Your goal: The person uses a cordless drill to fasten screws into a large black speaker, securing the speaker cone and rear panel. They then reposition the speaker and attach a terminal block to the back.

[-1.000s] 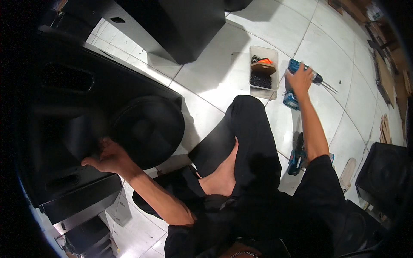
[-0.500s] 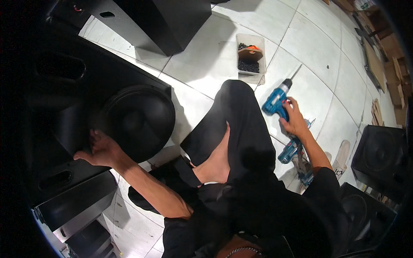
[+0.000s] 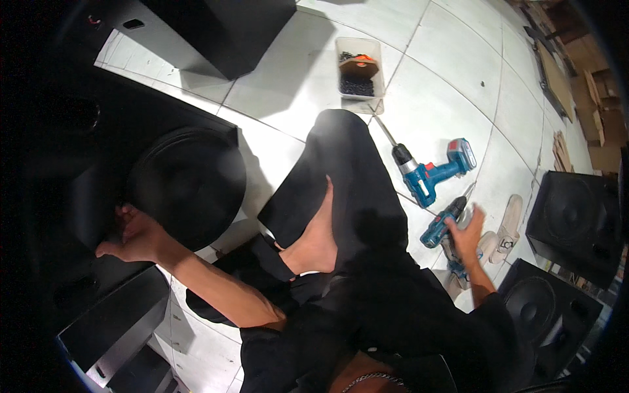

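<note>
A large black speaker cabinet [image 3: 72, 144] with a round woofer [image 3: 190, 183] lies at my left. My left hand [image 3: 141, 237] rests over its face beside the woofer, thumb and fingers apart, with nothing seen in it. On the floor to my right is a blue cordless drill [image 3: 419, 178] with a long bit, lying free. Nearer me, my right hand [image 3: 468, 237] is at a second blue cordless drill [image 3: 443, 224], thumb by its body and fingers apart; whether it touches the drill I cannot tell.
A clear plastic tub [image 3: 359, 69] of dark screws stands ahead on the tiles. Another black cabinet [image 3: 216, 33] stands far left. Slippers [image 3: 510, 229] and smaller speakers [image 3: 567, 213] sit at right. My bent leg [image 3: 347, 157] lies between the cabinet and the drills.
My right hand has let go of the long-bit drill, which now lies turned on the floor, and has moved nearer me to the second drill. My left hand stays at the cabinet.
</note>
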`<control>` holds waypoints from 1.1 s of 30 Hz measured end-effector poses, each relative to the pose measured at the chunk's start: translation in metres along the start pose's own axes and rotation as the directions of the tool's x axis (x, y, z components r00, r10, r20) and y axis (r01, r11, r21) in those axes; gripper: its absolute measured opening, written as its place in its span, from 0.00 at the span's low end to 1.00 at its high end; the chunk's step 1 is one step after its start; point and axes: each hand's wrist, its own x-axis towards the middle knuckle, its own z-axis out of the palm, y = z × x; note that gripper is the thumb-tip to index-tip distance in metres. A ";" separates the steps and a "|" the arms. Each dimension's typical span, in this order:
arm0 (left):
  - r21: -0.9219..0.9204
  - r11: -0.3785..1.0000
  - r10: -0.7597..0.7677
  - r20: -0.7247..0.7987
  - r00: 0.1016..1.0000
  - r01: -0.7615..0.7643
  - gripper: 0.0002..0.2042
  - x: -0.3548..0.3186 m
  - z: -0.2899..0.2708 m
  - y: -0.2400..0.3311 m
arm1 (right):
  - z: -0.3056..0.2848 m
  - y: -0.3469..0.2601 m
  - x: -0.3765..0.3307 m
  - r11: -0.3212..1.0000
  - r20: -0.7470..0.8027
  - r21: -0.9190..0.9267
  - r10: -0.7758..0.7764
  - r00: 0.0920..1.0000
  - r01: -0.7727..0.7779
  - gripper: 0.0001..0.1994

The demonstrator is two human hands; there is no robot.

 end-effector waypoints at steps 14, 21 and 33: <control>0.005 0.999 -0.038 -0.087 0.995 0.039 0.41 -0.021 0.024 -0.001 | -0.018 -0.028 0.042 0.858 -0.218 0.480 0.318 0.923 -0.183 0.28; -0.057 0.993 -0.107 0.026 0.994 0.108 0.42 -0.013 0.008 0.005 | -0.035 -0.110 0.211 0.982 -0.022 -0.039 -0.184 0.983 0.183 0.39; -0.057 0.994 -0.097 0.039 0.995 0.099 0.40 -0.016 0.012 0.008 | 0.045 -0.179 0.305 0.708 -0.026 -0.185 -0.697 0.717 0.682 0.31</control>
